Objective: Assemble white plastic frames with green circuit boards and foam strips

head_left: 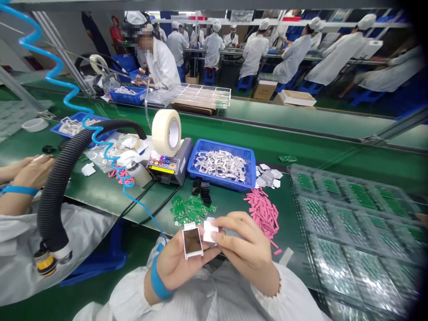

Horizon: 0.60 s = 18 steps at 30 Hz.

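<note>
Dark glass in a pale frame: that's the small display module [193, 241] pinched in my left hand [177, 263] above the green bench mat [147, 214], while my right hand [244, 245] grips a white square [210, 232] just beside it (a blue strap [158, 278] circles my left wrist).

Glossy dark glass display [192, 241], matt white paper tab [210, 231], smooth green rubber belt [254, 147]

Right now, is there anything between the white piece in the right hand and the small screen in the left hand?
Nothing visible stands between them. The white piece, pinched by the right hand, sits close beside the small screen held in the left hand.
</note>
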{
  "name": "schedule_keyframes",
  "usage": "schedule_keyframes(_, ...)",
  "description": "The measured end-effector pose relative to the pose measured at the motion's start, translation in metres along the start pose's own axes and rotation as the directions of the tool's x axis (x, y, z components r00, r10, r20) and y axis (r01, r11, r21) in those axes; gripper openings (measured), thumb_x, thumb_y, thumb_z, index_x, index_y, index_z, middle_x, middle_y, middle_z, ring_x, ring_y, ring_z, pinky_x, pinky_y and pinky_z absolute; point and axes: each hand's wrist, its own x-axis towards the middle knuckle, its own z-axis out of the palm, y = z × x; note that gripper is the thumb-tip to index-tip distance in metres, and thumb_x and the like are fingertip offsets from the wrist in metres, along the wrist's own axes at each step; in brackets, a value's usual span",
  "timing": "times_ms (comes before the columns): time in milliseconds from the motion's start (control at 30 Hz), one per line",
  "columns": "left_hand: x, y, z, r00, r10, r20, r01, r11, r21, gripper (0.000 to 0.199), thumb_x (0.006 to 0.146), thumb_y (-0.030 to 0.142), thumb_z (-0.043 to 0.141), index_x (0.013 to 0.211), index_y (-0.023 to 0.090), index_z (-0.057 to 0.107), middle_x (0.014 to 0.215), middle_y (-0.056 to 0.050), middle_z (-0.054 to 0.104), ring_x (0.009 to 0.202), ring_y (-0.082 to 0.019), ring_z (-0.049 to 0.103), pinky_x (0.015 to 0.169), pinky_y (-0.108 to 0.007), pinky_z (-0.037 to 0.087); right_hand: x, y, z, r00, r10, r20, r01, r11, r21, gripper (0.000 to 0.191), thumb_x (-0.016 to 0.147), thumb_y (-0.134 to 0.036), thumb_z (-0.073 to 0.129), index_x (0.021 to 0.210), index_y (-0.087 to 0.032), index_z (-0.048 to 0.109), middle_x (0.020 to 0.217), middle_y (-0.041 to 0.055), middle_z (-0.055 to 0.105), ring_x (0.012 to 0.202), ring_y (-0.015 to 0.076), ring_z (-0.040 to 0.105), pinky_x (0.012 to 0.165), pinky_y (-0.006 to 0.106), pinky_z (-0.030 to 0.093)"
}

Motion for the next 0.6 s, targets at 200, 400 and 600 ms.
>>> schedule_keyframes(200,-0.008,0.006,0.005,0.998,0.060,0.024,-0.063,0.990,0.130,0.030,0.069,0.041,0.072,0.087,0.017,0.073,0.107,-0.007,0.071,0.112,-0.024,0.058,0.102,-0.039,0.040,-0.002,0.009,-0.008,0.964,0.217,0.153,-0.255,0.916,0.310,0.020,0.084,-0.015,0.053,0.099,-0.023,0.064,0.115,0.0100,0.062,0.094,0.0195,0.061,0.071,0.034,0.055)
schedule_keyframes(400,-0.008,0.006,0.012,0.996,0.085,0.034,-0.092,0.920,0.380,0.033,0.065,0.043,0.074,0.085,0.017,0.074,0.111,-0.008,0.062,0.106,-0.025,0.057,0.100,-0.041,0.040,0.008,0.005,-0.005,0.876,0.399,0.272,-0.464,0.851,0.246,0.021,0.086,-0.023,0.056,0.103,-0.023,0.067,0.104,0.0070,0.070,0.098,0.0199,0.065,0.077,0.033,0.057)
schedule_keyframes(600,-0.008,0.005,0.007,0.990,0.139,-0.007,-0.114,0.843,0.526,0.037,0.064,0.046,0.074,0.089,0.019,0.074,0.119,-0.010,0.055,0.108,-0.029,0.056,0.094,-0.038,0.044,-0.001,-0.002,0.015,0.957,0.286,0.046,-0.287,0.958,0.020,0.020,0.085,-0.015,0.056,0.097,-0.022,0.071,0.093,0.0051,0.073,0.082,0.0176,0.070,0.072,0.031,0.059)
